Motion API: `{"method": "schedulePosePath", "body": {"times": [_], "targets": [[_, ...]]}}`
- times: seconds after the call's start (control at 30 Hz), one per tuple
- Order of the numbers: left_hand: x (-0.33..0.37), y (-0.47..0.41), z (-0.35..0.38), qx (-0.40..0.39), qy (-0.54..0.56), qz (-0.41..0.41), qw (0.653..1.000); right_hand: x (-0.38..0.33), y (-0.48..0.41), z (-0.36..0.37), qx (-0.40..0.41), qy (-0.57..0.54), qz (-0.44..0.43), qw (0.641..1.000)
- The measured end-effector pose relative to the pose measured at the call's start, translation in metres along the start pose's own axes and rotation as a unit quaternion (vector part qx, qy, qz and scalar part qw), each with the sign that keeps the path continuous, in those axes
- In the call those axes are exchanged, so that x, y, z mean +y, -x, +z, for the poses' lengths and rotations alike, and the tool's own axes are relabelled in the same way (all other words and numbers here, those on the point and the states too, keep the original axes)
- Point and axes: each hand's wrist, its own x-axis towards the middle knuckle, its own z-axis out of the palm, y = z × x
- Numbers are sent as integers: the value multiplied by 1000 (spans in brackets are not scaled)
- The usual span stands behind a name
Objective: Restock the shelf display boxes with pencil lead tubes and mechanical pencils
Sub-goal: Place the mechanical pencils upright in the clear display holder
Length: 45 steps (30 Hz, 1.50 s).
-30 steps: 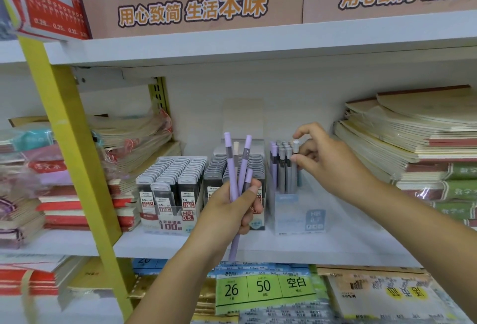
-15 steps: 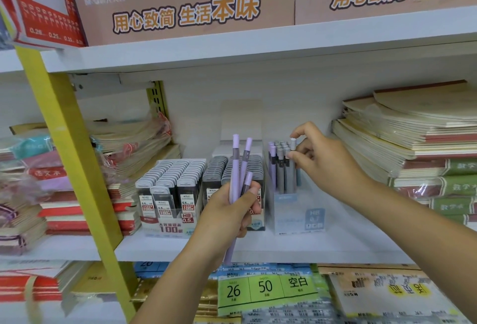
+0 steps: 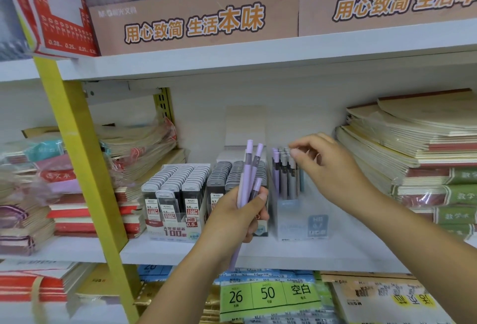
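We're mid-restock on the white shelf (image 3: 296, 255), a flat painted board w/ soft paper notebook stacks (image 3: 413, 142) to the right. Centre-left sits the lead tube box (image 3: 178, 233), printed card, packed front to back w/ flat grey-capped tubes. It looks full, so we judge the lead part done & the mech. pencil step in hand. Just right of it stands the pencil box (image 3: 300, 224), frosted clear plastic, square-sided, w/ grey & lilac boxed pencils (image 3: 284, 176) upright at its back-left; the rest looks unfilled. Our left hand (image 3: 232, 220) is in front of the lead tube box, its fingers (image 3: 261, 196) wrapped round a small bundle of lilac pencils (image 3: 246, 176): slim, smooth, matte barrels, caps up, tips poking out below the palm. Our right hand (image 3: 335, 171) is at the tops of the boxed pencils, fingers (image 3: 295, 152) curled w/ thumb & forefinger close. It's too blurred to tell if they pinch a cap or just touch. Nxt move prob. calls for taking one pencil from the bundle & standing it beside the rest w/o tipping the row; smooth barrels may slip.
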Motion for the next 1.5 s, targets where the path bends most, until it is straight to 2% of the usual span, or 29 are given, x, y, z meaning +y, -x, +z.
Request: {"method": "schedulePosePath", "body": {"times": [0.1, 0.17, 0.2, 0.27, 0.37, 0.43, 0.47, 0.53, 0.6, 0.7, 0.8, 1.07, 1.33, 1.5], "targets": [[2, 1, 6, -27, -4, 5, 1000, -19, 1, 0, -82, -198, 84, 973], [3, 2, 11, -54, -7, 6, 999, -24, 3, 2, -132, -269, 123, 946], [4, 3, 13, -63, -7, 6, 998, -25, 3, 2, -132, -287, 133, 939], [5, 5, 14, -66, -3, 6, 998, -25, 1, -1, -90, -326, 139, 931], [4, 4, 9, -33, 3, 2, 999, -16, -9, -18, 67, -361, 139, 920], [2, 3, 2, 1, 3, 2, 1000, -9, -15, -30, 130, -323, 92, 933], [1, 3, -2, 12, 5, 5, 1000, -6, -16, -33, 122, -290, 65, 947], [1, 3, -9, 12, 7, 13, 1000, -3, -16, -29, 54, -204, 32, 977], [0, 3, -14, 2, 0, 20, 1000, 1, -15, -19, -9, -118, 32, 992], [-1, 1, -17, 9, 3, 32, 999, 1, -11, -6, -42, -57, 29, 997], [-4, 1, -19, 11, 4, 35, 999, 1, -7, 3, -64, 13, -11, 998], [-8, 1, -25, 26, 9, 43, 999, 1, -4, 6, -82, 39, -23, 996], [-7, 0, -22, 32, 12, 36, 999, -2, -6, 6, -104, 10, 1, 995], [-6, 1, -18, 34, 18, 37, 999, 0, -9, 9, -94, 61, -18, 994]]}}
